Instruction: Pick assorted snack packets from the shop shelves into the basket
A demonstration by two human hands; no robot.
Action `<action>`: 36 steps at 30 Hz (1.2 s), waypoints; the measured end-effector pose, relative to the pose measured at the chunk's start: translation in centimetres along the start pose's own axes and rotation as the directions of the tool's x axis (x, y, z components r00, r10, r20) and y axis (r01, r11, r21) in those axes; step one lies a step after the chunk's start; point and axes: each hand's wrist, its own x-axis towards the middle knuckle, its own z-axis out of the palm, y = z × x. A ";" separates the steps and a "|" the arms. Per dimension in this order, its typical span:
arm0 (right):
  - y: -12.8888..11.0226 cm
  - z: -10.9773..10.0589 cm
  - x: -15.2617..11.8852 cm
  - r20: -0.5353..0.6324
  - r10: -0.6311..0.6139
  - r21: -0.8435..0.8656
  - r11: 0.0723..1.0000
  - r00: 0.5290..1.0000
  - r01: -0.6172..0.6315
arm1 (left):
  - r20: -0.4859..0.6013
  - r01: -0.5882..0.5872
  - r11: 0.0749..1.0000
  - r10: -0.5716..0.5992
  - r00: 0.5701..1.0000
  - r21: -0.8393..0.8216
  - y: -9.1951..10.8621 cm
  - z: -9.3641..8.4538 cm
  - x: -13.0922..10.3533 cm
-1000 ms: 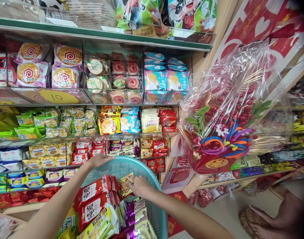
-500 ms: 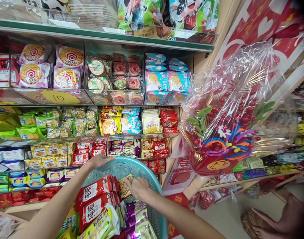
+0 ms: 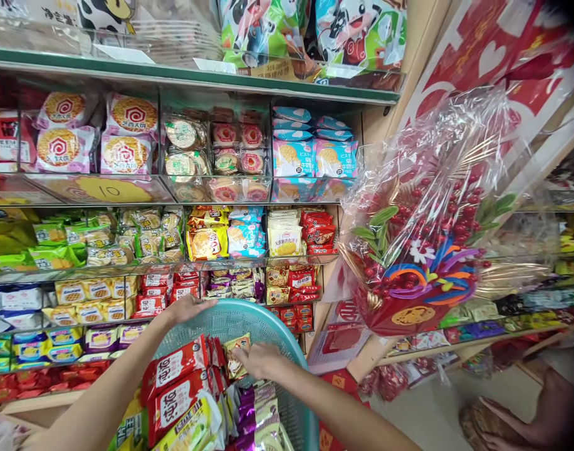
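A teal plastic basket [image 3: 294, 369] sits low in front of me, with snack packets in it. At its far left rim my left hand [image 3: 190, 307] grips the edge, fingers partly hidden. My right hand [image 3: 259, 358] is inside the basket, fingers closed on a small gold snack packet [image 3: 236, 354]. Left of that packet stand red snack packets [image 3: 178, 391]. A yellow packet [image 3: 190, 426] lies in front of them, and purple and cream packets [image 3: 259, 416] fill the near right side.
Shelves of packaged biscuits rise ahead, with blue packets [image 3: 294, 158] behind a clear lip. A plastic-wrapped bouquet with red berries [image 3: 413, 269] juts out at right. Red paper [image 3: 334, 382] hangs below it. Another person's foot in a brown sandal [image 3: 484, 423] is at lower right.
The view has tilted slightly, so the shelves sit a little lower. Both hands keep their holds; the gold packet has barely shifted.
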 end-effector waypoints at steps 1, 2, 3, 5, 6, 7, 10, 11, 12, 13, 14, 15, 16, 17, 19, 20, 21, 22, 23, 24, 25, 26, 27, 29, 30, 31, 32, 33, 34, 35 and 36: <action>0.1 -1.0 -0.3 -0.037 -0.015 -0.021 1.000 0.999 0.014 | -0.002 0.001 1.000 -0.001 1.000 0.001 -0.2 0.0 0.1; 0.3 -2.2 -0.5 -0.086 -0.043 -0.047 0.998 0.995 0.039 | -0.005 0.003 1.000 -0.003 1.000 0.000 -0.5 0.0 0.2; 0.7 -3.5 -0.6 -0.157 -0.091 -0.071 0.994 0.983 0.081 | -0.008 0.005 1.000 -0.005 1.000 -0.003 -0.8 0.0 0.3; 1.9 -6.1 -0.5 -0.341 -0.209 -0.110 0.977 0.917 0.181 | -0.010 0.007 1.000 -0.008 1.000 -0.017 -1.3 0.0 0.4; 2.8 -7.3 -0.1 -0.443 -0.233 -0.139 0.972 0.866 0.190 | -0.010 0.011 1.000 -0.011 1.000 -0.024 -1.5 0.0 0.4; 3.7 -8.2 0.4 -0.529 -0.247 -0.176 0.968 0.812 0.179 | -0.009 0.013 0.999 -0.013 1.000 -0.030 -1.6 0.0 0.4; 6.7 -9.7 2.7 -0.651 -0.299 -0.327 0.940 0.697 0.097 | -0.010 0.014 0.999 -0.014 1.000 -0.034 -1.8 0.1 0.5; 7.4 -9.8 3.6 -0.661 -0.324 -0.380 0.922 0.677 0.070 | -0.011 0.014 0.999 -0.014 1.000 -0.032 -1.8 0.1 0.5; 8.0 -9.9 4.5 -0.662 -0.347 -0.426 0.903 0.664 0.047 | -0.011 0.013 0.999 -0.013 1.000 -0.031 -1.8 0.1 0.6; 8.4 -9.9 5.3 -0.662 -0.367 -0.464 0.886 0.654 0.027 | -0.012 0.014 0.999 -0.014 1.000 -0.031 -1.7 0.2 0.7; 8.6 -9.8 6.1 -0.661 -0.381 -0.491 0.871 0.646 0.010 | -0.016 0.016 0.999 -0.016 1.000 -0.031 -1.7 0.2 0.7; 8.7 -9.7 6.8 -0.663 -0.389 -0.509 0.861 0.640 -0.004 | -0.018 0.013 0.999 -0.014 1.000 -0.034 -1.7 0.2 0.8; 8.6 -9.6 7.4 -0.667 -0.391 -0.518 0.855 0.634 -0.018 | -0.020 0.008 0.999 -0.009 1.000 -0.038 -1.8 0.3 1.0; 8.4 -9.5 8.1 -0.678 -0.383 -0.516 0.856 0.627 -0.035 | -0.023 0.006 0.999 -0.007 1.000 -0.043 -1.8 0.3 1.1; 7.9 -9.2 9.1 -0.715 -0.342 -0.485 0.871 0.610 -0.081 | -0.033 0.003 0.999 -0.004 0.999 -0.054 -2.1 0.4 1.3; 7.6 -9.1 9.6 -0.734 -0.314 -0.463 0.880 0.602 -0.106 | -0.038 0.002 0.998 -0.004 0.999 -0.061 -2.3 0.5 1.4; 7.4 -8.9 10.0 -0.751 -0.288 -0.441 0.889 0.594 -0.127 | -0.041 0.001 0.998 -0.004 0.999 -0.066 -2.4 0.5 1.5; 7.2 -8.7 10.3 -0.764 -0.267 -0.422 0.895 0.587 -0.142 | -0.040 0.000 0.998 -0.003 0.999 -0.070 -2.6 0.5 1.6; 7.1 -8.6 10.6 -0.773 -0.255 -0.410 0.900 0.581 -0.151 | -0.034 -0.001 0.997 -0.001 0.999 -0.072 -2.8 0.5 1.7; 7.0 -8.5 10.8 -0.782 -0.250 -0.402 0.903 0.571 -0.154 | -0.026 -0.005 0.997 0.003 1.000 -0.073 -2.9 0.5 1.7; 7.0 -8.3 11.0 -0.792 -0.248 -0.395 0.905 0.558 -0.158 | -0.018 -0.007 0.997 0.006 1.000 -0.073 -3.0 0.5 1.7; 7.0 -8.2 11.1 -0.804 -0.245 -0.387 0.908 0.543 -0.163 | -0.014 -0.006 0.997 0.005 1.000 -0.071 -3.1 0.4 1.7; 7.0 -8.1 11.2 -0.815 -0.239 -0.377 0.910 0.527 -0.171 | -0.013 -0.002 0.998 0.002 1.000 -0.066 -3.2 0.4 1.7; 7.1 -7.8 11.4 -0.833 -0.218 -0.355 0.915 0.508 -0.190 | -0.016 0.007 0.998 -0.007 1.000 -0.056 -3.2 0.3 1.7; 7.1 -7.7 11.5 -0.838 -0.207 -0.345 0.918 0.504 -0.197 | -0.017 0.010 0.999 -0.011 1.000 -0.052 -3.2 0.2 1.7; 7.1 -7.6 11.6 -0.841 -0.198 -0.336 0.920 0.503 -0.201 | -0.019 0.013 0.999 -0.014 1.000 -0.048 -3.1 0.2 1.8; 7.1 -7.5 11.7 -0.844 -0.188 -0.327 0.923 0.502 -0.204 | -0.023 0.013 0.999 -0.014 1.000 -0.046 -3.1 0.2 1.8; 7.1 -7.4 11.8 -0.847 -0.179 -0.317 0.926 0.500 -0.207 | -0.029 0.013 0.999 -0.015 0.999 -0.044 -3.0 0.1 1.8; 7.1 -7.4 12.0 -0.851 -0.167 -0.305 0.929 0.497 -0.210 | -0.035 0.016 0.999 -0.017 0.999 -0.041 -3.0 0.1 1.9; 7.1 -7.3 12.1 -0.856 -0.153 -0.290 0.933 0.494 -0.214 | -0.040 0.017 0.999 -0.019 0.999 -0.038 -2.9 0.1 2.0; 7.0 -7.3 12.2 -0.860 -0.134 -0.272 0.937 0.493 -0.219 | -0.043 0.017 0.999 -0.019 0.999 -0.035 -2.9 0.1 2.0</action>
